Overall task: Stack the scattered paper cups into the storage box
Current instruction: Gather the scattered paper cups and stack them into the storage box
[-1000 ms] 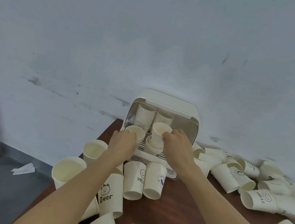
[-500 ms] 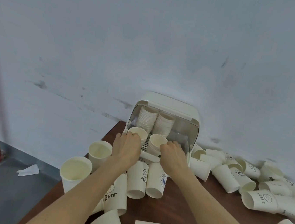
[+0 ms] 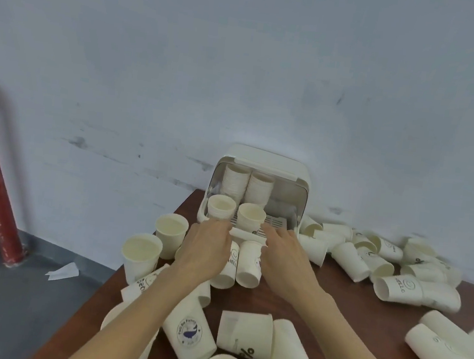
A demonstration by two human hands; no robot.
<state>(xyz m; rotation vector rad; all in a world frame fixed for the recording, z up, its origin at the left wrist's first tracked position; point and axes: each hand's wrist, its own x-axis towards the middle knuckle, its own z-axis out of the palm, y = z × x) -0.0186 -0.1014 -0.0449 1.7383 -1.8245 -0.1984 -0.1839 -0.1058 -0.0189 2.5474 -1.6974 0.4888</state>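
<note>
Loose cups (image 3: 245,339) lie at 6 o'clock on the table (image 3: 334,302), more at 3 o'clock. Left hand (image 3: 207,248) and right hand (image 3: 285,251), at centre, have drawn back from the storage box (image 3: 264,164) since 1 s ago; both now sit over its front lip, fingers loosely bent, holding nothing. At 12 o'clock 2 short stacks (image 3: 236,211) stand inside the box, 2 tall stacks (image 3: 248,185) behind. The cup carried 1 s ago is nested; next pick likely
</note>
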